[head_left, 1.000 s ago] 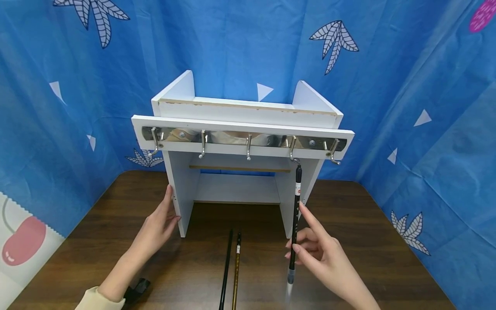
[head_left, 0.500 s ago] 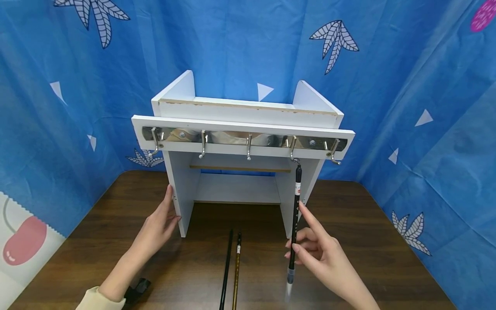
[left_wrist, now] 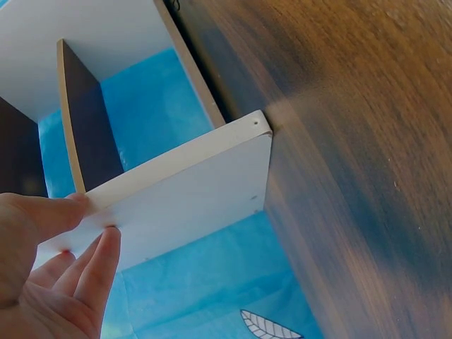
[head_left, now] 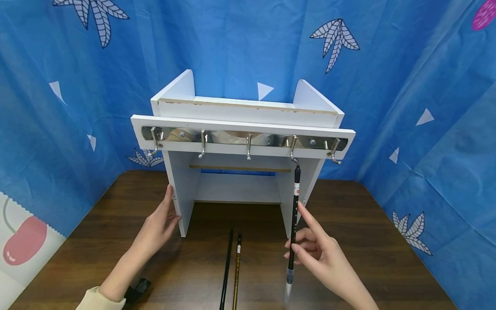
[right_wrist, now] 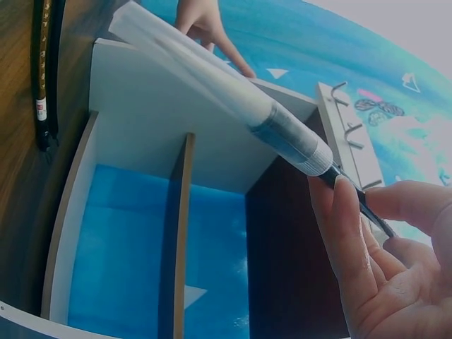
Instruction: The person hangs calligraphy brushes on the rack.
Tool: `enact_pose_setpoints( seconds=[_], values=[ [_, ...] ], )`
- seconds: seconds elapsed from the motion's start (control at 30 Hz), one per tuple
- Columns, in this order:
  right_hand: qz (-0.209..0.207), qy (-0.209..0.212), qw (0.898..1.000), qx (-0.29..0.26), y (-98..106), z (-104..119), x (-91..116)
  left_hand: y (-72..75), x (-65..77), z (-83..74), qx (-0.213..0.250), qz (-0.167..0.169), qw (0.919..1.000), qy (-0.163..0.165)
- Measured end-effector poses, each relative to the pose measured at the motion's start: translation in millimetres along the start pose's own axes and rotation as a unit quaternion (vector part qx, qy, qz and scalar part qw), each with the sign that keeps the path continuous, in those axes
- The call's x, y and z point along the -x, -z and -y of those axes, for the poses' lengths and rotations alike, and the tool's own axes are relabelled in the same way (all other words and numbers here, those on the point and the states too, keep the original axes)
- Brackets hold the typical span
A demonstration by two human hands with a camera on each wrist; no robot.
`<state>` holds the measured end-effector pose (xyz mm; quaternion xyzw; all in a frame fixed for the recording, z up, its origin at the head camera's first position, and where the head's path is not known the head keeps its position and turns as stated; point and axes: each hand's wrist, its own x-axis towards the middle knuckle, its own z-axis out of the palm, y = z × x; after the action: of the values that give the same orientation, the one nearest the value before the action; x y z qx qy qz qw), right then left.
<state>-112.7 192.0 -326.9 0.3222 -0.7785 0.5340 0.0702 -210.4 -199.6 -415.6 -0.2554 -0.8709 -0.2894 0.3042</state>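
Note:
A black calligraphy brush (head_left: 294, 215) with a white label and a clear cap over its pale tip hangs tip-down below the fourth hook (head_left: 293, 148) from the left. Its top loop appears to be on that hook. My right hand (head_left: 319, 254) pinches the brush low on the handle, index finger pointing up along it. The clear cap (right_wrist: 212, 81) shows large in the right wrist view. My left hand (head_left: 155, 228) holds the left side panel of the white shelf (head_left: 248, 113), thumb at the front edge and fingers against the outer face (left_wrist: 191, 198).
A black brush (head_left: 226, 271) and a brown-gold brush (head_left: 237, 271) lie side by side on the dark wooden table (head_left: 360, 224). Several metal hooks line the shelf's front rail (head_left: 228, 137). Near my left wrist lies a black object (head_left: 137, 290). Blue patterned cloth (head_left: 240, 47) hangs behind.
The hanging brush has shifted very slightly to the left with my right fingers still on it. My left hand has kept its place on the shelf panel.

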Motion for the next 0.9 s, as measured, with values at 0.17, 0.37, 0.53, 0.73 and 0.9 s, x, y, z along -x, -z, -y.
enact_pose_setpoints(
  seconds=[0.17, 0.37, 0.53, 0.73, 0.9],
  values=[
    [0.002, 0.005, 1.0, -0.003, -0.7, -0.7, 0.2, 0.1, -0.5, -0.4, 0.001, 0.0, 1.0, 0.002],
    [0.002, 0.001, 1.0, -0.001, -0.7, -1.1, 0.2, 0.1, 0.4, -0.4, 0.005, -0.002, 1.0, 0.0],
    [0.004, 0.001, 1.0, -0.003, -0.2, -1.4, -0.3, 0.4, 0.2, -0.5, 0.003, -0.002, 1.0, 0.0],
    [0.007, -0.003, 1.0, -0.003, 0.7, -2.4, 0.2, 0.4, 0.5, -0.2, -0.005, -0.002, 1.0, -0.003],
    [0.009, -0.012, 1.0, -0.005, 1.0, -2.7, 0.5, -0.1, 1.4, 0.4, -0.01, -0.003, 0.9999, -0.006]
  ],
)
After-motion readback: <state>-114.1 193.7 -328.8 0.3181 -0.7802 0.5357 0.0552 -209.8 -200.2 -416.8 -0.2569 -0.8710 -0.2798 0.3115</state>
